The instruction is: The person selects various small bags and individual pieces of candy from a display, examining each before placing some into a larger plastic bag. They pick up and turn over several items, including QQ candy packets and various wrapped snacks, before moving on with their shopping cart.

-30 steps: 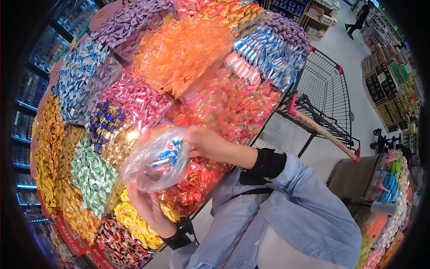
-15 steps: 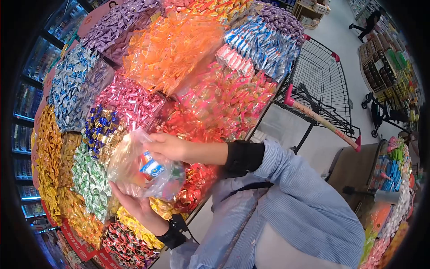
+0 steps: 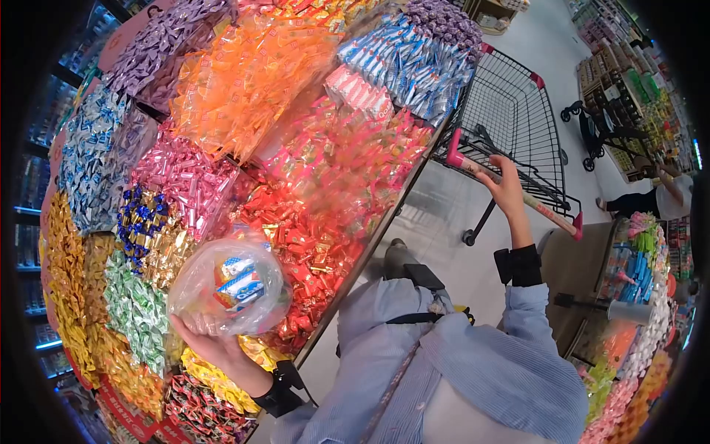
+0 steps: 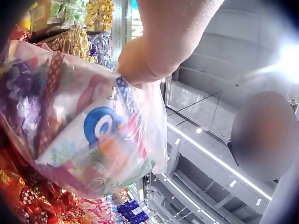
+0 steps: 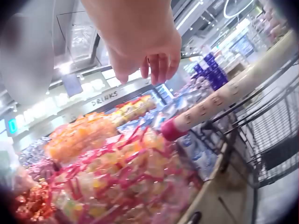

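Note:
My left hand (image 3: pixel 218 351) grips the edge of a clear plastic bag (image 3: pixel 188 274) over the heaped candy. Wrapped sweets (image 3: pixel 240 285) in blue, white and red show inside the bag. In the left wrist view, the bag (image 4: pixel 88 135) bulges with colourful wrappers and hangs below the hand (image 4: pixel 152 58); the fingertips are hidden. My right hand (image 3: pixel 509 191) is empty, with fingers apart, right by the pink-ended handle (image 3: pixel 551 213) of a shopping cart. From the right wrist, its fingers hang loosely beside the cart handle (image 5: pixel 219 98).
A wide candy stand holds red sweets (image 3: pixel 318 259), orange packets (image 3: pixel 251 81) and green-white sweets (image 3: pixel 137 311) in sections. The wire cart (image 3: pixel 510 111) stands at its right edge. Farther right are a stroller (image 3: pixel 592 133), a person (image 3: pixel 669 196) and another candy display (image 3: pixel 643 296).
My right hand has let go of the bag and moved right to the cart handle. The left hand still holds the bag. The view has shifted, and another person has appeared at the right.

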Demonstrator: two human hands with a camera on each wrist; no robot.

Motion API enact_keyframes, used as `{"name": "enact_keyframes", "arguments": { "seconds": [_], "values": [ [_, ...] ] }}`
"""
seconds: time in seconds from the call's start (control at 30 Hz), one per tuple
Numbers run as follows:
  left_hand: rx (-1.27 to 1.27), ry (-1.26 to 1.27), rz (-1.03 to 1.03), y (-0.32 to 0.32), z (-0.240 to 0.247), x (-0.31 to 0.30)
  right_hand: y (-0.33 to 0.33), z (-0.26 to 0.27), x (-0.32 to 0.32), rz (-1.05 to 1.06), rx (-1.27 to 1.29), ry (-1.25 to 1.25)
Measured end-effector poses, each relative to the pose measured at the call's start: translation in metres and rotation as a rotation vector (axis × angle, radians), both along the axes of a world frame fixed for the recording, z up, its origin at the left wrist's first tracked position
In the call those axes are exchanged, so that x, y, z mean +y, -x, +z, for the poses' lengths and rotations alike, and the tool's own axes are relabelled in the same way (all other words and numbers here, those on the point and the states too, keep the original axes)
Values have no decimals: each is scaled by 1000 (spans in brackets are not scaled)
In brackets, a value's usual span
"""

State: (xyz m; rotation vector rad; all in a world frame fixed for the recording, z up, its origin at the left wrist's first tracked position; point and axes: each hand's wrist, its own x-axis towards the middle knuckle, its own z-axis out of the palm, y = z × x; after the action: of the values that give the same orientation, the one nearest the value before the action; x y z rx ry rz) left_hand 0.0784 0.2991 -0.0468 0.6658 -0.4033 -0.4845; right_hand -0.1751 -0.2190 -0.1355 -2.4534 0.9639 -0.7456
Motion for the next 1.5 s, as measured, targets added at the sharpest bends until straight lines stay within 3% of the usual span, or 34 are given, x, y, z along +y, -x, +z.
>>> {"name": "enact_keyframes", "arguments": {
  "seconds": [0.03, 0.1, 0.13, 0.23, 0.3, 0.53, 0.67, 0.8, 1.0, 1.1, 1.2, 1.5],
  "values": [
    [79, -108, 186, 6, 12, -13, 11, -8, -7, -3, 104, 40],
    [358, -435, 848, 22, 30, -46, 17, -16, -15, 8, 336, -8],
    [358, -468, 890, 22, 30, -44, 13, -15, -17, -23, 465, -43],
    [376, -403, 899, 24, 33, -51, 2, -22, -35, -74, 667, -143],
    [313, -363, 797, 28, 31, -45, -6, -24, -42, -39, 715, -152],
    [211, -304, 668, 40, 33, -46, -4, -30, -34, -109, 693, -67],
    [282, -360, 797, 49, 47, -59, 5, -26, -19, -77, 678, -55],
    [200, -321, 719, 53, 41, -52, 19, -29, -1, -43, 634, -28],
    [233, -390, 796, 64, 45, -63, 33, -27, 36, 3, 583, -30],
    [337, -412, 968, 70, 53, -79, 41, -31, 50, 35, 585, -38],
    [202, -400, 798, 72, 44, -65, 47, -33, 65, 73, 518, -40],
    [200, -388, 789, 75, 45, -67, 51, -35, 101, 129, 535, -153]
  ]
}}
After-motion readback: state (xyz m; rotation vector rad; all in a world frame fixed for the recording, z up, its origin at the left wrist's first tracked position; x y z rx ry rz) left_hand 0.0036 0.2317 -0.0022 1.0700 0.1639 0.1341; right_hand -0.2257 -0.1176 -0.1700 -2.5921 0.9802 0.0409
